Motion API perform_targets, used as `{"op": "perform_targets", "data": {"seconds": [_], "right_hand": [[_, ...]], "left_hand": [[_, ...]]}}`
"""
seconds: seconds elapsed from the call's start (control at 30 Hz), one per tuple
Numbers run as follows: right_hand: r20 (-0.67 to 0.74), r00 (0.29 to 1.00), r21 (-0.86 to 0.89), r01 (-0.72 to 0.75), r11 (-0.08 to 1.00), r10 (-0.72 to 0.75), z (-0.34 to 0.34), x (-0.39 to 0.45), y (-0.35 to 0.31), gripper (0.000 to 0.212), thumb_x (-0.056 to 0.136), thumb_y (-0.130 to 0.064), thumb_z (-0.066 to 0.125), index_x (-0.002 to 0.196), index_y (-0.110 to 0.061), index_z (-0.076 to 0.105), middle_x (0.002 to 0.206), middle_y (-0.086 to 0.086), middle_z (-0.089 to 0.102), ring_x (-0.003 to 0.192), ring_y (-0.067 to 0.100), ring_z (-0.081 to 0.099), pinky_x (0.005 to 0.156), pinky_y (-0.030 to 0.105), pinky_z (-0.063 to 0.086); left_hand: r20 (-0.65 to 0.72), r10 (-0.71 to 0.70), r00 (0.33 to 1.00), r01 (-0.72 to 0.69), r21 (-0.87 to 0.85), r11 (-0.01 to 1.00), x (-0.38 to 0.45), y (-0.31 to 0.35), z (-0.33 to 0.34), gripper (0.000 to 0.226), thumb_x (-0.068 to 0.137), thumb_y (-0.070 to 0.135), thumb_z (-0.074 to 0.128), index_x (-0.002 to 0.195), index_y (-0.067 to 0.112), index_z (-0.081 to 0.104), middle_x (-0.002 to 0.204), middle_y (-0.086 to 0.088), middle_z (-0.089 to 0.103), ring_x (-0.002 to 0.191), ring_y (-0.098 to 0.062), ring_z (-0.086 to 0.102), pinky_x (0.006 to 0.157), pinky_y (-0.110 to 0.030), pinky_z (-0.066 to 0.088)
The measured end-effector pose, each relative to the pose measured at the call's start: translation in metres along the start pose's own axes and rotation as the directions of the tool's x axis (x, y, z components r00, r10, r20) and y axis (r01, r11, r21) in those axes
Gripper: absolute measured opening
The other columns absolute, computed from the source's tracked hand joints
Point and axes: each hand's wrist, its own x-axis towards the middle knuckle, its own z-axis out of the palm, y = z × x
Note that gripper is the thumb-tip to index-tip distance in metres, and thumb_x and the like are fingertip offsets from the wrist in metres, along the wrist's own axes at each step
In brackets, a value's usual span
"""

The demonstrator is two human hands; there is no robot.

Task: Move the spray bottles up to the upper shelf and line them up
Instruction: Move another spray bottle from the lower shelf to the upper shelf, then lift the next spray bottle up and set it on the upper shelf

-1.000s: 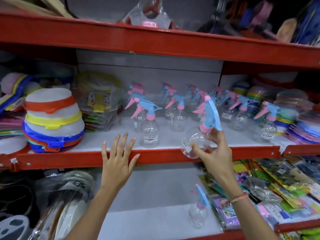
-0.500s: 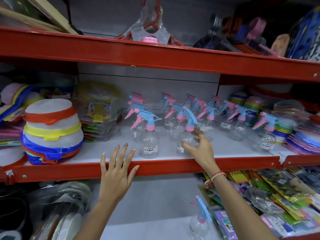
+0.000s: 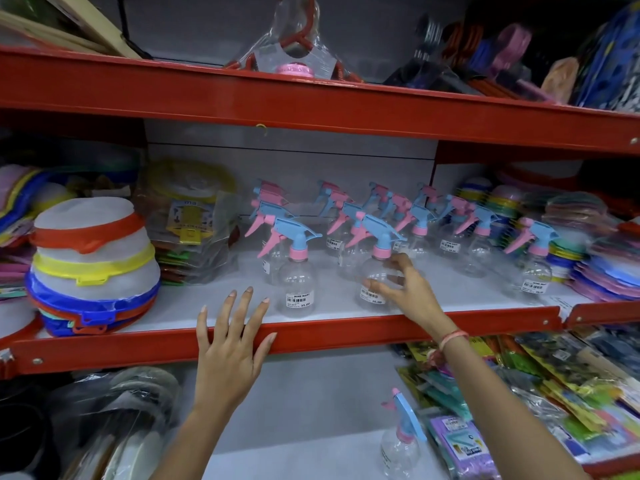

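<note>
Several clear spray bottles with blue-and-pink trigger heads stand on the middle shelf. My right hand curls its thumb and fingers around the body of a front-row spray bottle, which stands upright on the shelf board. Left of it stands another front bottle, untouched. My left hand lies flat with fingers spread on the shelf's red front rail, holding nothing. On the lower shelf a single spray bottle stands below my right forearm.
Stacked mesh covers with coloured rims fill the shelf's left end, and packaged items sit behind them. Coloured plate stacks crowd the right end. Packets lie on the lower shelf at right. The red top shelf beam overhangs.
My right hand carried a spray bottle from below the shelf edge up onto the middle shelf and set it upright in the front row. My left hand stayed on the rail.
</note>
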Motion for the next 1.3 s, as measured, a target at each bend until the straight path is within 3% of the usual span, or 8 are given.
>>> {"op": "perform_targets", "data": {"seconds": [0.13, 0.33, 0.47, 0.63, 0.83, 1.0, 1.2, 1.3], "right_hand": [[0.234, 0.972, 0.107, -0.031, 0.994, 0.006, -0.023, 0.003, 0.005, 0.065, 0.078, -0.041, 0.071, 0.134, -0.038, 0.039, 0.142, 0.0, 0.046, 0.128, 0.022, 0.053, 0.106, 0.041, 0.046], [0.267, 0.963, 0.083, 0.006, 0.997, -0.028, -0.021, -0.002, 0.011, 0.08, 0.087, -0.042, 0.061, 0.153, -0.029, 0.018, 0.161, -0.001, 0.026, 0.144, 0.02, 0.034, 0.117, 0.038, 0.031], [-0.133, 0.986, 0.044, 0.109, 0.993, -0.102, -0.004, -0.035, 0.014, 0.086, 0.081, -0.051, 0.069, 0.152, -0.027, 0.024, 0.158, -0.003, 0.031, 0.14, 0.013, 0.036, 0.113, 0.032, 0.034], [-0.544, 0.778, -0.178, 0.259, 0.949, -0.314, 0.027, -0.109, 0.054, 0.054, 0.081, -0.03, 0.074, 0.123, -0.002, 0.054, 0.12, 0.016, 0.053, 0.111, 0.026, 0.051, 0.097, 0.029, 0.043], [-0.406, 0.911, -0.116, -0.122, 0.986, 0.065, 0.063, -0.184, 0.143, 0.083, 0.067, -0.042, 0.082, 0.133, -0.007, 0.044, 0.124, 0.013, 0.05, 0.115, 0.024, 0.042, 0.1, 0.033, 0.035], [-0.113, 0.836, -0.011, -0.541, 0.841, 0.537, 0.09, -0.21, 0.202, 0.098, 0.055, -0.049, 0.085, 0.134, -0.01, 0.042, 0.124, 0.014, 0.056, 0.118, 0.035, 0.053, 0.101, 0.05, 0.044], [-0.032, 0.803, 0.141, -0.586, 0.798, 0.595, 0.12, -0.204, 0.282, 0.104, 0.039, -0.076, 0.078, 0.125, -0.025, 0.049, 0.114, 0.007, 0.065, 0.104, 0.029, 0.065, 0.089, 0.052, 0.055], [-0.057, 0.805, 0.136, -0.58, 0.803, 0.591, 0.106, -0.205, 0.24, 0.087, 0.05, -0.06, 0.085, 0.121, -0.021, 0.054, 0.11, 0.005, 0.067, 0.1, 0.027, 0.065, 0.09, 0.05, 0.055]], "left_hand": [[-0.019, 0.001, 1.0, -0.001, 0.006, 1.0, 0.0, 0.001, -0.001, 0.055, 0.099, 0.048, 0.032, 0.147, 0.021, 0.039, 0.153, -0.011, 0.042, 0.14, -0.032, 0.036, 0.116, -0.057, 0.018], [-0.018, 0.002, 1.0, -0.002, 0.006, 1.0, 0.0, 0.001, -0.003, 0.055, 0.1, 0.048, 0.03, 0.146, 0.02, 0.041, 0.153, -0.012, 0.042, 0.14, -0.032, 0.036, 0.116, -0.057, 0.018], [-0.023, -0.003, 1.0, 0.003, 0.002, 1.0, -0.001, 0.002, -0.003, 0.053, 0.101, 0.047, 0.032, 0.144, 0.019, 0.045, 0.153, -0.012, 0.043, 0.139, -0.033, 0.039, 0.115, -0.058, 0.019], [-0.055, -0.001, 0.998, 0.001, 0.003, 1.0, -0.003, 0.003, -0.002, 0.051, 0.102, 0.046, 0.035, 0.145, 0.02, 0.044, 0.153, -0.011, 0.043, 0.139, -0.033, 0.039, 0.115, -0.059, 0.02], [-0.042, -0.008, 0.999, 0.007, -0.015, 1.0, -0.003, 0.003, 0.0, 0.051, 0.102, 0.046, 0.036, 0.147, 0.02, 0.039, 0.155, -0.01, 0.04, 0.141, -0.033, 0.036, 0.115, -0.059, 0.017], [-0.049, -0.01, 0.999, 0.009, -0.021, 1.0, -0.002, 0.003, 0.001, 0.051, 0.103, 0.046, 0.036, 0.147, 0.021, 0.039, 0.155, -0.01, 0.04, 0.141, -0.033, 0.037, 0.115, -0.059, 0.017], [-0.032, -0.01, 0.999, 0.009, -0.035, 0.999, -0.001, 0.002, 0.0, 0.05, 0.103, 0.046, 0.036, 0.146, 0.021, 0.039, 0.155, -0.01, 0.039, 0.142, -0.033, 0.035, 0.116, -0.059, 0.016], [-0.03, -0.01, 0.999, 0.009, -0.042, 0.999, -0.001, 0.002, 0.0, 0.05, 0.102, 0.046, 0.037, 0.146, 0.021, 0.039, 0.155, -0.01, 0.039, 0.142, -0.033, 0.035, 0.116, -0.059, 0.016]]}}
